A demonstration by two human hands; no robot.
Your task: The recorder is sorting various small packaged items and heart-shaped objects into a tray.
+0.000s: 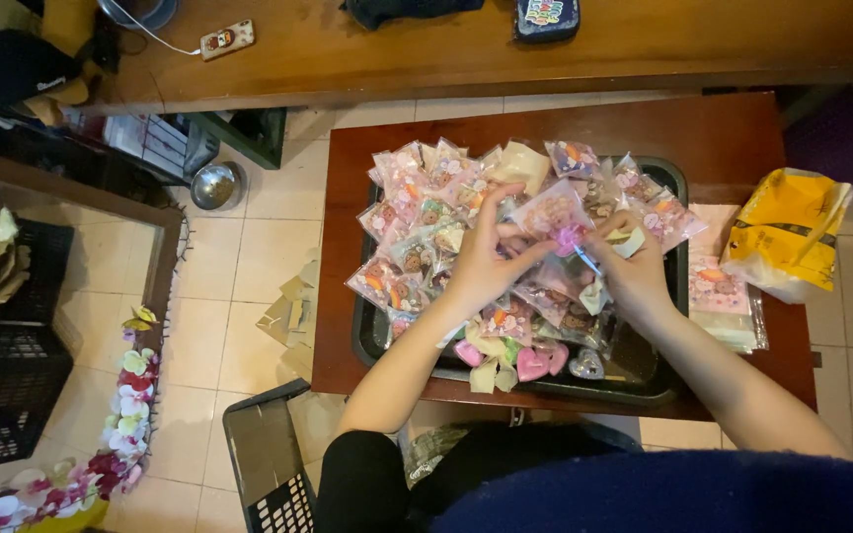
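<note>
Tray (656, 387) is packed: heap of small clear treat bags (417, 212) fills its left and far half, heart-shaped pieces (533, 363) along the near rim. Only bare tray floor is the near right corner. Right of the tray: flat stack of bags (723, 296), then a yellow bag (787, 232) blocking the right table (742, 128) edge. Far strip and left margin of the table are open. Both hands meet over the tray middle, blocking it.

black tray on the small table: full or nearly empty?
Full. The black tray is heaped with small clear printed packets, with heart-shaped pieces at its near edge; only its rim and right side show.
</note>
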